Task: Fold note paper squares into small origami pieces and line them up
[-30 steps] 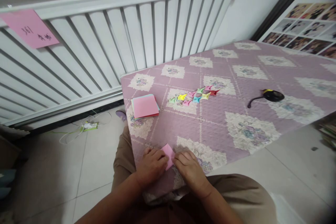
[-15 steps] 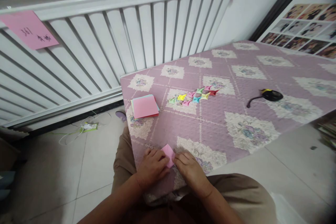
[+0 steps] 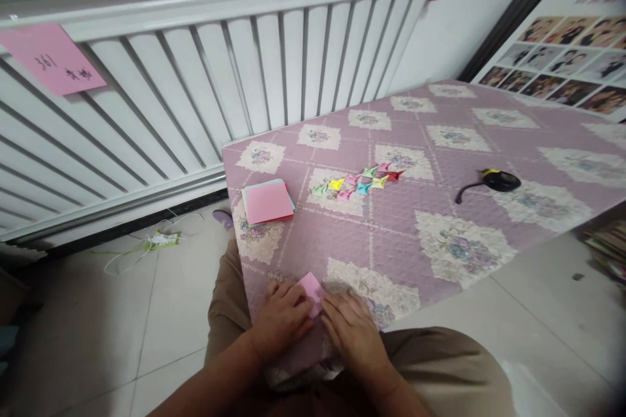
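A small folded sheet of pink origami paper point(image 3: 312, 292) lies on the cloth-covered table near its front corner, one point facing away from me. My left hand point(image 3: 282, 314) holds its left side down, fingers bent over the edge. On the opposite side, my right hand point(image 3: 353, 324) has its fingertips pressed together on the paper's right edge. Both hands partly cover the sheet, so its lower folds are hidden. Farther up the table sit several small folded paper pieces point(image 3: 362, 189) in green, yellow, pink, blue and red, set in two slanting rows.
A stack of coloured paper point(image 3: 268, 202), pink on top, rests at the table's left edge. To the right is a black and yellow object with a short strap point(image 3: 501, 180). A white radiator point(image 3: 293, 65) runs behind the quilted tablecloth point(image 3: 332, 241). Photo prints point(image 3: 562, 58) stand at the far right.
My right hand has shifted slightly and its fingers lie flatter along the paper's right edge. My left hand stays on the paper. The whole view has moved a little.
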Motion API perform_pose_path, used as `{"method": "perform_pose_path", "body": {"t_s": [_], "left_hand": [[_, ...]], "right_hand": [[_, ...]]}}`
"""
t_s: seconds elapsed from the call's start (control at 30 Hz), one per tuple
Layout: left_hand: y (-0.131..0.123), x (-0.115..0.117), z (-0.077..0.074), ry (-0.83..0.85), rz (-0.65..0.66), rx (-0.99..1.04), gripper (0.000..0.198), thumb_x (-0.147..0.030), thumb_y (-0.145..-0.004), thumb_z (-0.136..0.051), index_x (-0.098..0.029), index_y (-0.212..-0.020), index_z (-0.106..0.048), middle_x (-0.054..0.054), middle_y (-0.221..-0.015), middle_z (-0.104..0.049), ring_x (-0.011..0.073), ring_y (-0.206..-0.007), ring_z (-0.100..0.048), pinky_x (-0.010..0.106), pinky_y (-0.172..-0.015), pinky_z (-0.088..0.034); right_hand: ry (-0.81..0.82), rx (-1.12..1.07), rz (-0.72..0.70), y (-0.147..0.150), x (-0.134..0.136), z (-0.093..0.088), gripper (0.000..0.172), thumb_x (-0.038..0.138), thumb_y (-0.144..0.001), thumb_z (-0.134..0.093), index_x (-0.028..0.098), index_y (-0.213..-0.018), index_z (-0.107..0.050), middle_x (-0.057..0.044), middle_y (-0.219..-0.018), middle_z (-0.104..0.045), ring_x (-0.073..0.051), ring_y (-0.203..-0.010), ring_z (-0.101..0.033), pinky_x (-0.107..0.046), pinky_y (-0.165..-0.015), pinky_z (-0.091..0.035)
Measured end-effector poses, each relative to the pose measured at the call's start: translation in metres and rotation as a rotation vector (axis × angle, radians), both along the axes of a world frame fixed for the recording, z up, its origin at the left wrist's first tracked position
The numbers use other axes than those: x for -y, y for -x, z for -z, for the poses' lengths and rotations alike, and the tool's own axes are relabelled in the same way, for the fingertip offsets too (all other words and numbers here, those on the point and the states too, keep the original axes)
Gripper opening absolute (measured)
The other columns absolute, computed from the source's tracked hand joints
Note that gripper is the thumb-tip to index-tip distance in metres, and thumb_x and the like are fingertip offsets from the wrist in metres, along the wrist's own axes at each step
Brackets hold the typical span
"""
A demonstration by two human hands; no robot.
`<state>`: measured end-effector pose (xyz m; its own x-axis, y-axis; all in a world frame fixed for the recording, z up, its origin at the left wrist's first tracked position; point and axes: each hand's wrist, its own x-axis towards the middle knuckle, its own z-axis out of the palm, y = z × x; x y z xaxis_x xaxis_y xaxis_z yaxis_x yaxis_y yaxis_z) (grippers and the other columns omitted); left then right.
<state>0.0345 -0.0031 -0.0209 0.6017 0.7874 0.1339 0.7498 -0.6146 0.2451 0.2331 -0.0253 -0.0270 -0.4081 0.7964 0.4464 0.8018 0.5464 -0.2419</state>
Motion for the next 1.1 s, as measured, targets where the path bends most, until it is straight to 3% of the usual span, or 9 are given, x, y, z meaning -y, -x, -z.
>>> {"method": "perform_pose_path", "body": {"t_s": [0.2,0.4,0.53,0.77,0.93,1.1], "left_hand": [[0.001,0.005,0.004,-0.017,0.007,-0.040,0.021,-0.036,-0.090,-0.053,-0.027,-0.109,-0.060,0.003,-0.109,-0.058,0.0216,-0.102,-0.048,0.037,-0.090,-0.030],[0.011,0.018,0.004,0.033,0.045,-0.069,0.040,-0.039,-0.091,-0.049,-0.027,-0.130,-0.047,0.005,-0.131,-0.051,0.0252,-0.119,-0.043,0.041,-0.100,-0.027],[0.022,0.020,0.000,0.062,0.118,-0.106,0.048,-0.039,-0.093,-0.046,-0.031,-0.139,-0.036,0.006,-0.141,-0.043,0.0254,-0.127,-0.039,0.044,-0.104,-0.023],[0.035,0.017,0.002,0.088,0.208,-0.108,0.046,-0.042,-0.091,-0.050,-0.038,-0.135,-0.040,0.007,-0.149,-0.031,0.0278,-0.131,-0.035,0.053,-0.105,-0.021],[0.036,0.018,0.009,0.084,0.191,-0.075,0.048,-0.042,-0.089,-0.053,-0.040,-0.135,-0.040,0.008,-0.150,-0.030,0.0299,-0.131,-0.034,0.056,-0.104,-0.021],[0.035,0.018,0.008,0.090,0.193,-0.059,0.046,-0.042,-0.090,-0.052,-0.040,-0.134,-0.041,0.007,-0.150,-0.030,0.0289,-0.132,-0.033,0.056,-0.104,-0.021]], "right_hand": [[0.032,0.089,0.016,0.024,0.011,0.010,0.034,0.027,-0.093,-0.044,0.018,-0.124,-0.054,-0.005,-0.123,-0.063,-0.018,-0.116,-0.054,-0.037,-0.104,-0.028],[0.108,0.169,0.011,0.017,0.022,0.009,0.048,0.042,-0.089,-0.051,0.020,-0.131,-0.048,-0.008,-0.133,-0.055,-0.024,-0.124,-0.046,-0.043,-0.105,-0.023],[0.142,0.252,0.015,0.013,0.025,0.008,0.054,0.042,-0.086,-0.054,0.021,-0.134,-0.045,-0.009,-0.139,-0.048,-0.028,-0.126,-0.042,-0.049,-0.102,-0.025],[0.123,0.304,0.097,0.001,0.033,0.016,0.058,0.038,-0.083,-0.054,0.022,-0.137,-0.040,-0.006,-0.141,-0.045,-0.032,-0.127,-0.038,-0.057,-0.097,-0.023],[0.119,0.234,0.195,-0.011,0.027,0.008,0.040,0.035,-0.086,-0.051,0.027,-0.126,-0.050,-0.006,-0.128,-0.059,-0.031,-0.115,-0.050,-0.054,-0.094,-0.028],[0.243,0.009,0.350,0.005,0.002,-0.011,0.014,0.028,-0.089,-0.049,0.024,-0.099,-0.059,-0.005,-0.093,-0.069,-0.024,-0.089,-0.061,-0.041,-0.081,-0.040]]}}
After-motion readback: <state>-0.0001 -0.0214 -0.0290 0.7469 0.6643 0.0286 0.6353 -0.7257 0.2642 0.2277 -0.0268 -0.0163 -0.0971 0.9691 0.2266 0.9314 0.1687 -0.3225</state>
